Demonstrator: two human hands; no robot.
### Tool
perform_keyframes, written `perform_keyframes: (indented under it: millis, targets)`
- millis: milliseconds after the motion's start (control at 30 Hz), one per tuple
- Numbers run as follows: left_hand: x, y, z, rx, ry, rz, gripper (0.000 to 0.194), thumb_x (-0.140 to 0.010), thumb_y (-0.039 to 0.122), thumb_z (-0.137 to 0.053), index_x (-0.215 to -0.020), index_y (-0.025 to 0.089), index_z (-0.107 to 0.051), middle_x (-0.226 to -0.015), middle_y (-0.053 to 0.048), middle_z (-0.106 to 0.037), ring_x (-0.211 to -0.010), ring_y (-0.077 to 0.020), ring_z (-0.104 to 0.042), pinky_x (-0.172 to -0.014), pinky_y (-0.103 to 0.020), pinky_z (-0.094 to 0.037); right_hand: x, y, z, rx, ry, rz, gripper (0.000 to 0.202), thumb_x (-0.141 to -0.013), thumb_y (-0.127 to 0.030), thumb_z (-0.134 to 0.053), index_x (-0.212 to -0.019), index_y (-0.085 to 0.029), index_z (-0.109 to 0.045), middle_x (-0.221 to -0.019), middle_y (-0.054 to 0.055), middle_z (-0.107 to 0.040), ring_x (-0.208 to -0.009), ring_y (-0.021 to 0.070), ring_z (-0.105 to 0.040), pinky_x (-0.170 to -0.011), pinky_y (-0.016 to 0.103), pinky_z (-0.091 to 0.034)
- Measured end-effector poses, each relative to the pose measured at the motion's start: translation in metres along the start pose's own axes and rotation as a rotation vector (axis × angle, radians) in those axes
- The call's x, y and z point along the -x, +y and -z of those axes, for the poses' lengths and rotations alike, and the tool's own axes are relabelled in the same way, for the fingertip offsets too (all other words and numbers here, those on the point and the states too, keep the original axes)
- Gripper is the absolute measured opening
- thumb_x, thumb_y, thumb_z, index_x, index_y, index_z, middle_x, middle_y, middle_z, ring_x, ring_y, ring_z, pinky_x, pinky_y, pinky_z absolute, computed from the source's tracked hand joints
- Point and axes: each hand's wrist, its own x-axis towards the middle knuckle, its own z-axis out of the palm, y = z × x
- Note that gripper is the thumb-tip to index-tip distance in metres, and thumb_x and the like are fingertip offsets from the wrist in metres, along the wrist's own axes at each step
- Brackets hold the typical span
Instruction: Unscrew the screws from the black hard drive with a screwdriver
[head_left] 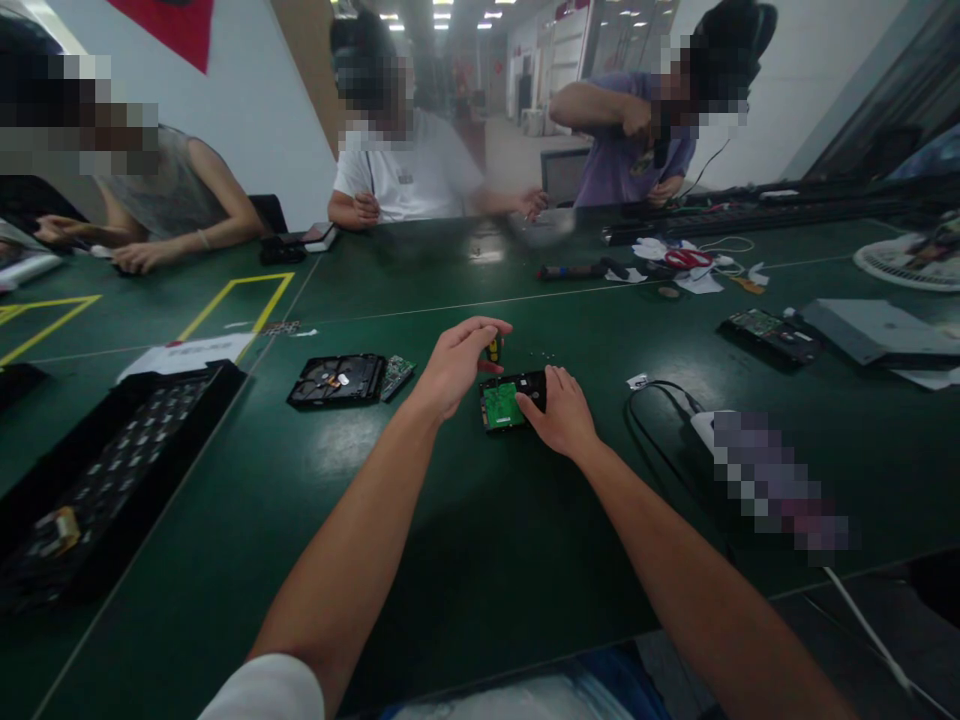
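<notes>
My left hand [459,362] is closed around a short screwdriver [494,348] with a black and yellow handle, held upright over the left part of a hard drive [514,402]. The drive lies flat with its green circuit board facing up. Pressing on its right end is my right hand [561,412], its thumb on the board and its fingers over the far edge. Tiny bright bits, perhaps screws [541,354], lie just beyond the drive. To the left are another drive body [336,381] and a loose circuit board [397,377] leaning at its side.
At far left stands a long black tray [191,400] with small parts. A phone-like device [765,480] with a cable lies at right, near a grey box [877,332] and another drive [771,336]. A power tool [574,271] lies farther back. Several people sit across the green table [480,560].
</notes>
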Motion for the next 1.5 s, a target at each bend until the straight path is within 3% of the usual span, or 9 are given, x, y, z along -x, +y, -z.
perform_keyframes:
  millis: [133, 267, 467, 633, 933, 1200, 1500]
  targets:
    - [-0.0012, -0.0009, 0.0018, 0.042, -0.014, 0.009, 0.02, -0.094, 0.029, -0.057, -0.106, 0.021, -0.071, -0.102, -0.008, -0.069, -0.094, -0.0196, -0.064, -0.061, -0.024, -0.056, 0.0004, 0.0009, -0.0007, 0.006, 0.009, 0.013, 0.086, -0.1, -0.066, -0.042, -0.156, -0.002, -0.038, -0.158, 0.025, -0.046, -0.152, 0.0374, -0.037, -0.126, 0.053, -0.027]
    - [-0.0017, -0.0019, 0.0007, 0.104, -0.016, 0.01, 0.017, -0.094, 0.028, -0.057, -0.102, 0.021, -0.069, -0.103, -0.008, -0.069, -0.095, -0.0191, -0.065, -0.068, -0.028, -0.059, 0.0001, 0.0015, -0.0021, 0.01, 0.011, 0.015, 0.086, -0.1, -0.066, -0.041, -0.156, -0.001, -0.038, -0.158, 0.025, -0.047, -0.152, 0.0368, -0.037, -0.126, 0.051, -0.026]
    - [-0.002, -0.0054, 0.0022, -0.071, -0.017, -0.059, 0.02, -0.087, 0.037, -0.072, -0.097, 0.02, -0.074, -0.094, -0.004, -0.065, -0.085, -0.0152, -0.06, -0.064, -0.023, -0.056, -0.0001, -0.0007, 0.0003, 0.014, 0.007, 0.013, 0.085, -0.101, -0.065, -0.041, -0.155, 0.001, -0.04, -0.157, 0.026, -0.047, -0.151, 0.0377, -0.038, -0.126, 0.051, -0.027]
    - [-0.0027, -0.0069, 0.0059, -0.14, -0.057, -0.079, 0.026, -0.09, 0.042, -0.071, -0.105, 0.021, -0.076, -0.093, -0.004, -0.066, -0.083, -0.0147, -0.061, -0.064, -0.023, -0.055, -0.0002, -0.0017, 0.0016, 0.0, 0.0, 0.002, 0.087, -0.1, -0.066, -0.041, -0.155, 0.001, -0.039, -0.158, 0.026, -0.046, -0.152, 0.0384, -0.037, -0.125, 0.052, -0.028]
    - [-0.0012, -0.0009, -0.0012, 0.087, 0.019, 0.037, 0.013, -0.091, 0.027, -0.065, -0.1, 0.019, -0.061, -0.105, -0.008, -0.066, -0.095, -0.0196, -0.067, -0.066, -0.028, -0.06, -0.0006, 0.0008, -0.0004, -0.005, -0.003, -0.003, 0.086, -0.1, -0.066, -0.043, -0.156, -0.001, -0.039, -0.159, 0.025, -0.046, -0.153, 0.0378, -0.036, -0.125, 0.052, -0.027]
    - [-0.0036, -0.0008, 0.0037, -0.014, 0.036, -0.007, 0.022, -0.091, 0.026, -0.054, -0.094, 0.018, -0.074, -0.106, -0.009, -0.067, -0.095, -0.0199, -0.061, -0.064, -0.025, -0.059, 0.0004, -0.0025, 0.0042, -0.005, -0.019, -0.004, 0.086, -0.1, -0.066, -0.042, -0.156, -0.001, -0.039, -0.158, 0.025, -0.046, -0.153, 0.038, -0.036, -0.125, 0.053, -0.027]
    - [-0.0059, -0.0038, 0.0067, 0.095, 0.025, 0.017, 0.014, -0.093, 0.024, -0.054, -0.098, 0.019, -0.066, -0.095, -0.008, -0.067, -0.089, -0.0197, -0.065, -0.064, -0.029, -0.061, -0.0004, -0.0017, 0.0027, 0.005, -0.003, 0.008, 0.086, -0.1, -0.065, -0.043, -0.154, 0.001, -0.041, -0.156, 0.027, -0.048, -0.151, 0.0387, -0.038, -0.125, 0.051, -0.028]
